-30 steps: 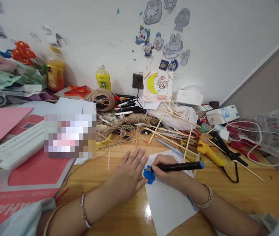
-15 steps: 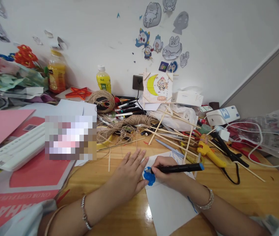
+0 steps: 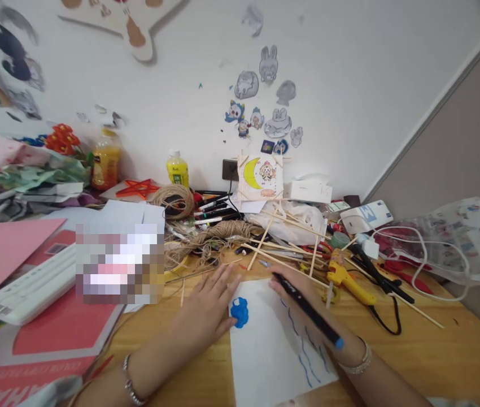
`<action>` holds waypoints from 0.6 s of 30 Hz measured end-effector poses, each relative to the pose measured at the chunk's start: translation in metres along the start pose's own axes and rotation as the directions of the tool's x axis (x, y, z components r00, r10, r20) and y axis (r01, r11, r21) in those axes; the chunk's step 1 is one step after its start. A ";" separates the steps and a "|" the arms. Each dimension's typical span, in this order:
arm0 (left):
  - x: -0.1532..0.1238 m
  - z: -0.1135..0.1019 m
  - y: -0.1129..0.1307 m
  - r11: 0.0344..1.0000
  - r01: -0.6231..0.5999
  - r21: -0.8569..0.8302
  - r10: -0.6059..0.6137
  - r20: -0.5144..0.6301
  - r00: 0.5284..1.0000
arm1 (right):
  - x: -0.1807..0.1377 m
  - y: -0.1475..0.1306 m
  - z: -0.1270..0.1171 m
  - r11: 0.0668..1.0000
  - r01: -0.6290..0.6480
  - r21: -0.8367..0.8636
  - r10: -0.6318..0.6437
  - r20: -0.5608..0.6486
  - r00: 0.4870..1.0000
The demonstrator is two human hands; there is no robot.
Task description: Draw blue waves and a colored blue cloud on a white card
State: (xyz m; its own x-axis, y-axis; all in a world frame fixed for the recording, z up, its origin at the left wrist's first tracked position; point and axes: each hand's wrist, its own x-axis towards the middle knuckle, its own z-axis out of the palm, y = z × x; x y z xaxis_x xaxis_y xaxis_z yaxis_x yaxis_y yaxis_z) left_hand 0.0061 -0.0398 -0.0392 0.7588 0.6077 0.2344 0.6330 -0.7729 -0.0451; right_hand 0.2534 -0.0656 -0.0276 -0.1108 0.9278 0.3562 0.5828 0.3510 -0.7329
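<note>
A white sheet of paper [image 3: 265, 356] lies on the wooden table, with a filled-in blue shape [image 3: 240, 312] near its left edge and several wavy blue lines toward the right. My left hand [image 3: 206, 305] rests flat with fingers stretched out, its fingertips and thumb at the paper's left edge beside the blue shape. My right hand [image 3: 299, 294] is closed around a black marker [image 3: 308, 310] with a blue end, held tilted above the upper right of the paper. The marker's writing tip is hard to make out.
Behind the paper lie wooden sticks [image 3: 261, 243], jute twine [image 3: 223, 230] and several pens. A yellow glue gun [image 3: 345, 280] sits to the right, near a white cable [image 3: 424, 271]. Red paper packaging [image 3: 66, 328] and a long white device [image 3: 32, 285] are at the left.
My right hand has lifted the marker off the blue shape and moved it up and right, uncovering the wavy lines. My left hand stays by the paper's edge. The camera view has tilted up.
</note>
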 end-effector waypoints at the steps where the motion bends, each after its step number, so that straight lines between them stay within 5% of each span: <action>1: 0.001 -0.001 -0.004 1.000 0.024 0.015 -0.023 -0.022 0.999 | 0.003 0.002 -0.003 0.995 0.042 -0.088 -0.037 0.058 0.998; 5: 0.002 0.000 -0.018 0.989 0.128 0.079 -0.124 -0.062 0.990 | 0.007 0.007 -0.005 0.963 0.177 -0.202 -0.146 0.159 0.976; 11: 0.004 -0.010 -0.027 0.969 0.217 0.117 -0.207 -0.088 0.974 | 0.003 -0.005 0.007 0.974 0.146 -0.176 -0.128 0.110 0.986; 18: 0.007 -0.028 -0.028 0.964 0.246 -0.104 -0.254 -0.064 0.965 | -0.003 -0.009 0.015 0.989 0.128 -0.077 -0.119 0.103 0.988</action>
State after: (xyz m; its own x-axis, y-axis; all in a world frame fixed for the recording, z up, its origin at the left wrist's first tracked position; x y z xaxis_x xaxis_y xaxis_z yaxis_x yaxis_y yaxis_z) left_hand -0.0108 -0.0189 -0.0088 0.5621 0.7709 0.2998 0.7808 -0.6141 0.1150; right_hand 0.2363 -0.0695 -0.0307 -0.2615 0.8873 0.3799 0.6242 0.4557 -0.6347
